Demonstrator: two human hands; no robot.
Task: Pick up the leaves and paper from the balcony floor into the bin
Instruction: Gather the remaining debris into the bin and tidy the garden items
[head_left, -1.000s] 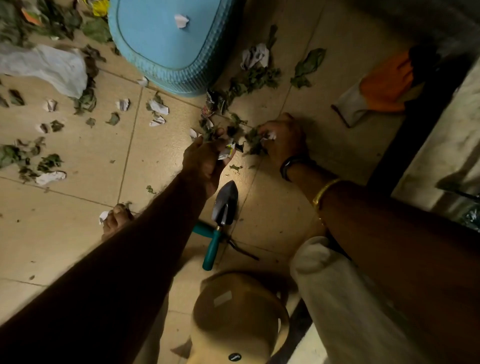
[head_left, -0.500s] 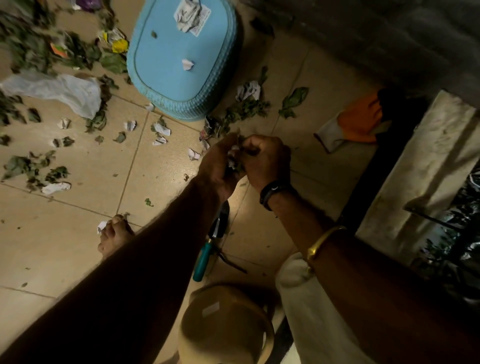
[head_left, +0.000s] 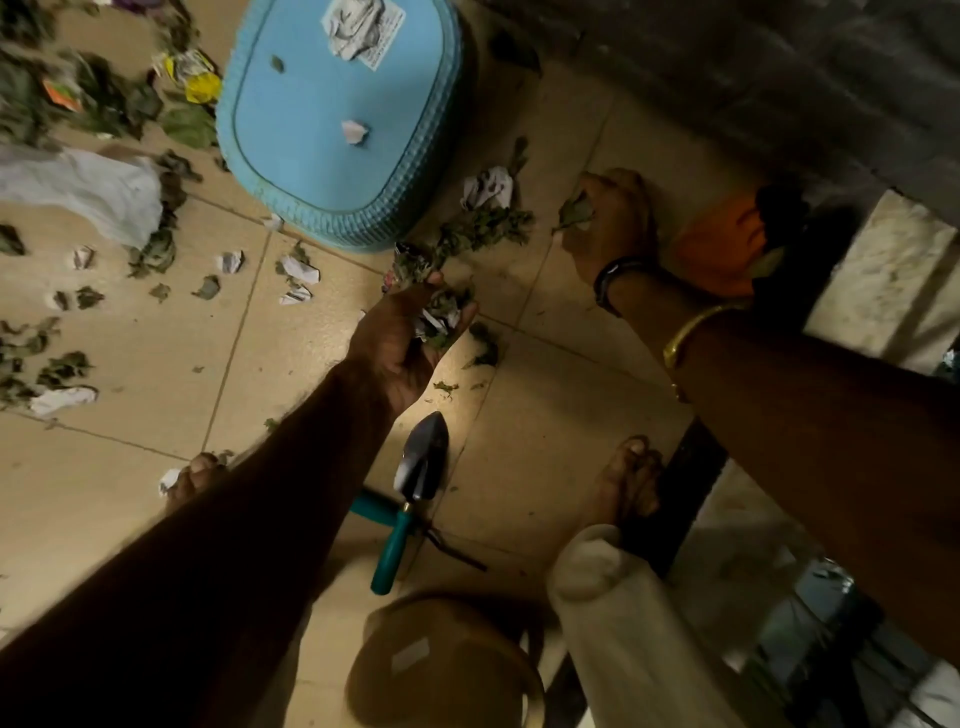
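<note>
The person's left hand (head_left: 397, 345) is turned palm up just in front of the blue bin (head_left: 332, 228), fingers curled loosely around a handful of leaves and paper scraps (head_left: 440, 317). The right hand (head_left: 615, 223) is down at the balcony floor (head_left: 104, 493) to the bin's right, fingers pinching a green leaf (head_left: 574, 212). More leaves (head_left: 483, 228) and a crumpled paper (head_left: 488, 187) lie beside the bin between the hands, a few scraps (head_left: 355, 131) sit inside it, and a trowel (head_left: 422, 460) lies near the left wrist.
</note>
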